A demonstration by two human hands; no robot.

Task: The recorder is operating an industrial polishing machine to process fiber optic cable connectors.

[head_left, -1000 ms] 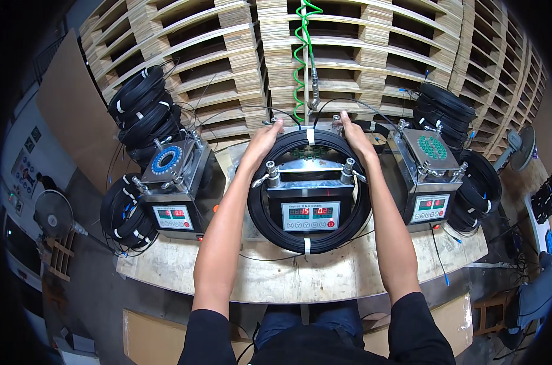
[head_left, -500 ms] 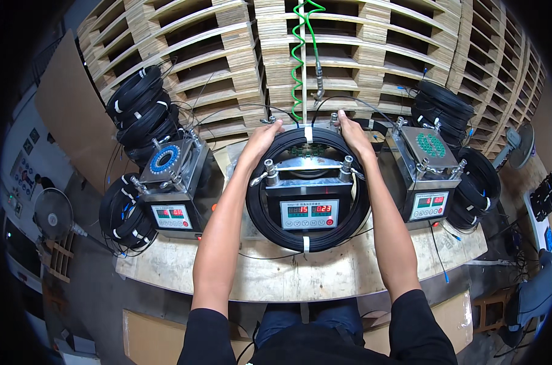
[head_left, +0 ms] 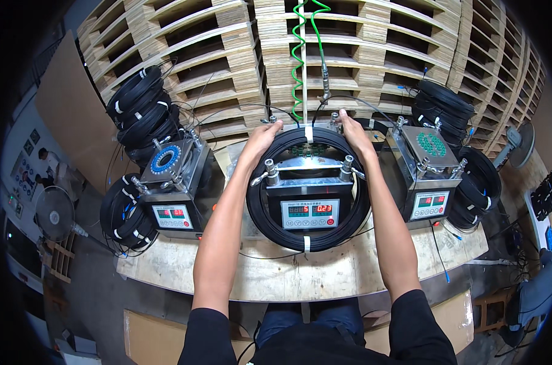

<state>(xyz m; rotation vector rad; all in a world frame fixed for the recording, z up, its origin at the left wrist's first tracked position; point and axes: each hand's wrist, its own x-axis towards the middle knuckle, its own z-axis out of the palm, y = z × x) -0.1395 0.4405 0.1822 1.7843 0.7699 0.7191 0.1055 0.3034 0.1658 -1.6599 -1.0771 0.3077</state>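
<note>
Both hands on far rim of black cable coil point(head_left: 309, 234) ringing the middle machine point(head_left: 310, 201) on wooden bench point(head_left: 276, 271). Left hand point(head_left: 260, 141) and right hand point(head_left: 354, 135), fingers curled over the coil's top edge, gripping it. Possible snag: coil catching on machine's clamp knobs point(head_left: 270, 167), loosening white ties point(head_left: 307, 243) and spilling loops.

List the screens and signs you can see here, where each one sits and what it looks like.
Middle machine panel: front, inside black cable coil, two red readouts.
Left machine panel: pale, red digits.
Right machine panel: pale, red digits.
Wall signs: far left, small green squares.
</note>
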